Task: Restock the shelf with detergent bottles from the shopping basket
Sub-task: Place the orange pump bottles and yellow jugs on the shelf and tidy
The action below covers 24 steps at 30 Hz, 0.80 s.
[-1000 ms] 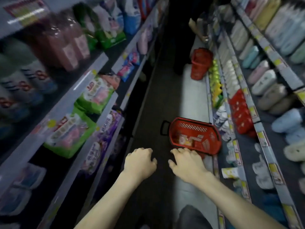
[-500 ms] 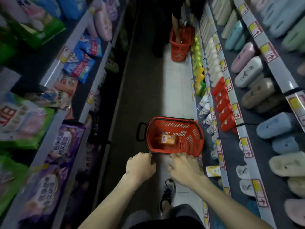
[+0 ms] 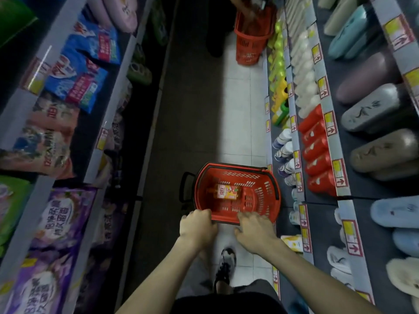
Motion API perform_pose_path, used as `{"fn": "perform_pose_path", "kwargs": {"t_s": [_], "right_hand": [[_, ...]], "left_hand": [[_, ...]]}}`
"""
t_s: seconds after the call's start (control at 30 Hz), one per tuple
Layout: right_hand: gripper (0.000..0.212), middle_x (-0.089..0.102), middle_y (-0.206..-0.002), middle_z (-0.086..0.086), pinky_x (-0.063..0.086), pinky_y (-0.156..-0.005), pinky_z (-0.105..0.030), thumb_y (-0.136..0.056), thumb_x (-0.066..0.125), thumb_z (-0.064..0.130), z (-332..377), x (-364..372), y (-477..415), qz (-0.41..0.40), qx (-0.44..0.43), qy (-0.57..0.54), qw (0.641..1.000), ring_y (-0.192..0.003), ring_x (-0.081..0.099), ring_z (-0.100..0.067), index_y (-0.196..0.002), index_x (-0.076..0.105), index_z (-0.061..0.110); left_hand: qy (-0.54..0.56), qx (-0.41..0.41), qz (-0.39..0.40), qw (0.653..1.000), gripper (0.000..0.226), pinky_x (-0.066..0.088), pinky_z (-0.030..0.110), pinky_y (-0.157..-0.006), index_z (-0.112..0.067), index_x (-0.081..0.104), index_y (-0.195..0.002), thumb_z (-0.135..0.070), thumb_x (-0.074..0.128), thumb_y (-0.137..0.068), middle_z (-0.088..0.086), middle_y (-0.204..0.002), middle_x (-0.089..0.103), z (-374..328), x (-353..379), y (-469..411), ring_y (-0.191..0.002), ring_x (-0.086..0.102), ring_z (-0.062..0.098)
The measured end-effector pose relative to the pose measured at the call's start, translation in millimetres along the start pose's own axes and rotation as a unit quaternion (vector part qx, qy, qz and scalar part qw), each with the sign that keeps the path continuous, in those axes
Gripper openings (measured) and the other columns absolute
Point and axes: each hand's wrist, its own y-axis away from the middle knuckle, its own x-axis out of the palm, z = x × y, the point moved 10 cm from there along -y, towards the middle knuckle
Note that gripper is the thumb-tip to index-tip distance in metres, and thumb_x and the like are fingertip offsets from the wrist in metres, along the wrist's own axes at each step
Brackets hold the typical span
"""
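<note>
Bending over the aisle, the person has both hands at the near rim of the red shopping basket (image 3: 235, 171), which stands on the floor (image 3: 244, 123) just beside the right-hand shelf (image 3: 297, 159). One orange-labelled detergent bottle (image 3: 226, 193) lies on its side on the basket's bottom (the only one I can make out in there). The right hand (image 3: 255, 232) hangs over the rim with its fingers (image 3: 246, 217) loose and spread, grasping nothing. The left hand (image 3: 198, 226) is at the rim's near-left corner with its knuckles curled under; whether it clasps the rim or is merely clenched I cannot tell. By the look of it, restocking is near its end: yellow bottles (image 3: 280, 96) and red bottles (image 3: 317, 155) stand in rows along the shelf, and this bottle is not yet lifted or placed. A second red basket (image 3: 249, 46) stands farther down the aisle.
</note>
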Motion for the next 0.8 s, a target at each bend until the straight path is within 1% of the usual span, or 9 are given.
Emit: {"fn": "perform_pose_path", "kwargs": {"t_s": [0.17,0.3,0.43,0.5,0.6,0.7,0.8], "right_hand": [[0.047,0.063,-0.135,-0.01,0.048,-0.102,-0.039,-0.1,0.049,0.041,6.1,-2.2,-61.3,0.024,0.033,-0.016,0.999,-0.125,0.058,-0.032,-0.137,0.056,0.014],[0.046,0.063,-0.135,-0.009,0.047,-0.103,-0.041,-0.1,0.048,0.038,1.7,-2.9,-109.7,0.042,0.053,-0.024,0.997,-0.125,0.059,-0.031,-0.137,0.055,0.013],[0.047,0.061,-0.139,-0.01,0.045,-0.106,-0.041,-0.101,0.048,0.036,-17.0,3.8,-149.3,0.068,0.074,-0.021,0.995,-0.128,0.057,-0.032,-0.142,0.051,0.013],[0.048,0.06,-0.14,-0.009,0.044,-0.107,-0.041,-0.101,0.047,0.037,-30.6,12.9,-167.6,0.084,0.075,0.003,0.994,-0.129,0.056,-0.031,-0.144,0.05,0.015],[0.048,0.06,-0.14,-0.009,0.043,-0.107,-0.041,-0.102,0.045,0.037,-51.5,30.1,-196.4,0.104,0.071,0.038,0.991,-0.128,0.056,-0.03,-0.145,0.048,0.016],[0.047,0.06,-0.138,-0.007,0.042,-0.107,-0.041,-0.101,0.044,0.039,-74.4,53.6,-232.0,0.12,0.07,0.06,0.988,-0.127,0.057,-0.028,-0.143,0.049,0.018],[0.045,0.062,-0.136,-0.007,0.043,-0.106,-0.04,-0.101,0.045,0.039,-91.5,87.9,-275.6,0.125,0.048,0.07,0.989,-0.125,0.059,-0.028,-0.14,0.051,0.018]], "left_hand": [[-0.014,0.02,0.024,0.999,0.03,0.045,0.043,-0.1,-0.018,0.066,-0.117,-0.031,0.052,-0.094,0.009,-0.122,0.071,3.9,-7.5,-65.0,-0.116,0.065,0.035],[-0.019,0.027,0.042,0.999,0.03,0.045,0.044,-0.101,-0.017,0.064,-0.118,-0.032,0.05,-0.096,0.009,-0.123,0.07,9.8,-8.0,-111.6,-0.118,0.064,0.034],[-0.03,0.019,0.064,0.997,0.032,0.044,0.043,-0.102,-0.018,0.063,-0.12,-0.034,0.049,-0.097,0.01,-0.125,0.069,17.4,5.5,-156.9,-0.12,0.063,0.034],[-0.023,0.008,0.078,0.997,0.033,0.044,0.043,-0.102,-0.017,0.063,-0.122,-0.035,0.049,-0.098,0.009,-0.126,0.069,20.2,16.9,-177.9,-0.121,0.062,0.034],[0.005,-0.012,0.09,0.996,0.032,0.047,0.042,-0.099,-0.017,0.064,-0.122,-0.032,0.051,-0.097,0.009,-0.126,0.068,24.8,39.5,-208.9,-0.119,0.063,0.034],[0.02,-0.034,0.088,0.995,0.031,0.049,0.041,-0.094,-0.016,0.064,-0.122,-0.029,0.05,-0.097,0.01,-0.125,0.069,26.9,67.3,-245.4,-0.117,0.064,0.034],[0.03,-0.061,0.085,0.994,0.032,0.051,0.042,-0.093,-0.016,0.063,-0.123,-0.028,0.051,-0.096,0.011,-0.123,0.069,31.6,105.0,-289.6,-0.116,0.065,0.035]]}}
